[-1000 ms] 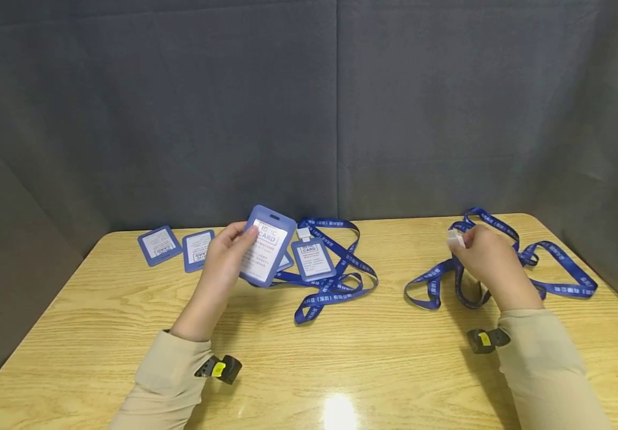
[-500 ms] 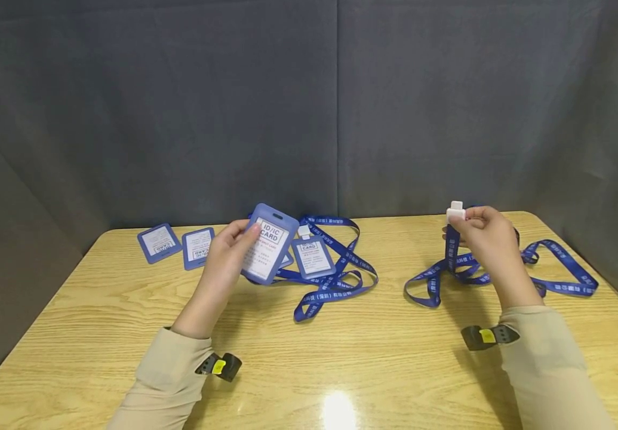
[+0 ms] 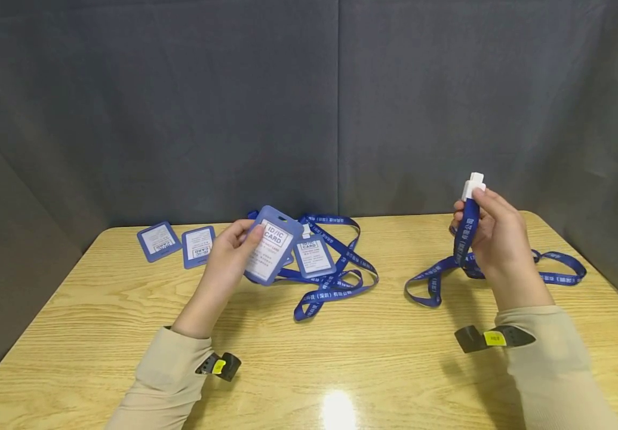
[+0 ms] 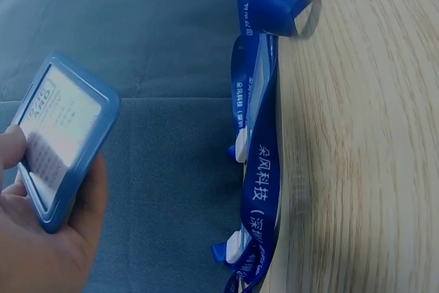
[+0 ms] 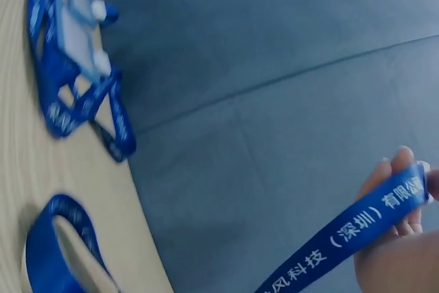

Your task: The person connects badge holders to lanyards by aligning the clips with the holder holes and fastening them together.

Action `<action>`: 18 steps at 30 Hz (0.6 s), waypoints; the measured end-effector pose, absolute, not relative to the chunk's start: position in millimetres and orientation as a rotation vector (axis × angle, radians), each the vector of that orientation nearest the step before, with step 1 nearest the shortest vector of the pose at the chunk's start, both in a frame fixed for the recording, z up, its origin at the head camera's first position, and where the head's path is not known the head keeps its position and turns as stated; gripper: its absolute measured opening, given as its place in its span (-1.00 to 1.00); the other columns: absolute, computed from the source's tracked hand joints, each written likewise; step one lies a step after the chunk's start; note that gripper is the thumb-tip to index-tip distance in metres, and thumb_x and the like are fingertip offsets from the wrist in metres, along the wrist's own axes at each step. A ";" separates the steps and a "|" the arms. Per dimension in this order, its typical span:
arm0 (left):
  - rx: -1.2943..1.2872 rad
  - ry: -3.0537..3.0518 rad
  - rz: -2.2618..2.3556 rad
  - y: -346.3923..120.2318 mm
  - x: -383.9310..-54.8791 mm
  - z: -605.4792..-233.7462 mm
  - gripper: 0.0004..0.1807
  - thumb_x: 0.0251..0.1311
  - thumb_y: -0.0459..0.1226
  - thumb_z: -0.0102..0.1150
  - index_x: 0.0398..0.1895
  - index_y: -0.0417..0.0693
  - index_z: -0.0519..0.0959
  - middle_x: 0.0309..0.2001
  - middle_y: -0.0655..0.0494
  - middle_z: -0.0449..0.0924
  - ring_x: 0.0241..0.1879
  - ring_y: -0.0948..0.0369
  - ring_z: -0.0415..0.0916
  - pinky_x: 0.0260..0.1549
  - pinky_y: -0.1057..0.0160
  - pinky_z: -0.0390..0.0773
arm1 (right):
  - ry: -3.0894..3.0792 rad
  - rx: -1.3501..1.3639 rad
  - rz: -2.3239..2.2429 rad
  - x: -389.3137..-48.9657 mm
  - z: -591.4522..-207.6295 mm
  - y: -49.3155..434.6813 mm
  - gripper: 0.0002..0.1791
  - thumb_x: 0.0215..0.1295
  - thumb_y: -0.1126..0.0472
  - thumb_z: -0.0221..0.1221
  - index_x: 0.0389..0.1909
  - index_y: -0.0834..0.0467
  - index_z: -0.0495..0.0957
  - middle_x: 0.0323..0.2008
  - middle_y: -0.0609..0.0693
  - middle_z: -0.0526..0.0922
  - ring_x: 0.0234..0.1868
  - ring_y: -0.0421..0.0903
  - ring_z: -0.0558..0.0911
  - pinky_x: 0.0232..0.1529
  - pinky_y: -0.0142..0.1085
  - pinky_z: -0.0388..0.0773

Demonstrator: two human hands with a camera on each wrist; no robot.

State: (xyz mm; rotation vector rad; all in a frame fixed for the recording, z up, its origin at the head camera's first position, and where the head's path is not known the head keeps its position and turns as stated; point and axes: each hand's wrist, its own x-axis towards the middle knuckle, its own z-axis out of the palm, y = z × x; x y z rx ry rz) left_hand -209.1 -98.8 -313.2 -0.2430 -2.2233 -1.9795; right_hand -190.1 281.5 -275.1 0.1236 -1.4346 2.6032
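Pinching ID card holder (image 3: 272, 251) with left hand (image 3: 225, 257), white lanyard clip (image 3: 472, 187) with right hand (image 3: 506, 251); could snag on possibly tangled strap loops (image 3: 434, 290).

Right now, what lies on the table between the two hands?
In the head view, left to right: a mostly hidden badge behind the held badge, a white-clipped badge, a lanyard, bare table, then lanyard loops near the right hand.

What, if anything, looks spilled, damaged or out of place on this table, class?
Nothing looks spilled or damaged. Slightly odd: the two leftmost badges lie with their print upside down in the head view, unlike the held badge in the left hand.
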 end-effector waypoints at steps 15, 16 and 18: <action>-0.314 -2.331 -1.849 -97.6 -204.4 -312.4 -0.70 0.42 -0.22 0.14 0.02 -0.28 0.58 -0.28 -0.01 0.59 -0.38 0.27 0.47 -0.43 0.39 0.45 | -1.436 0.122 2.644 -180.2 -263.0 261.7 -0.58 0.46 0.18 0.14 0.22 0.16 0.27 -0.17 0.05 0.68 -0.35 -0.12 0.62 -0.21 -0.35 0.51; -0.322 -2.348 -1.834 -97.5 -204.3 -312.5 -0.70 0.42 -0.21 0.14 0.03 -0.26 0.58 -0.26 -0.03 0.59 -0.37 0.26 0.47 -0.42 0.39 0.45 | -1.475 0.122 2.620 -179.1 -262.4 259.9 -0.59 0.45 0.16 0.15 0.21 0.16 0.30 -0.15 0.04 0.70 -0.35 -0.12 0.61 -0.21 -0.36 0.50; -0.345 -2.372 -1.806 -97.4 -203.6 -312.7 -0.71 0.42 -0.21 0.14 0.03 -0.25 0.59 -0.23 -0.06 0.60 -0.34 0.22 0.48 -0.39 0.38 0.46 | -1.543 0.138 2.572 -177.6 -261.5 256.1 -0.60 0.44 0.13 0.17 0.18 0.19 0.35 -0.14 0.03 0.71 -0.36 -0.14 0.60 -0.22 -0.39 0.50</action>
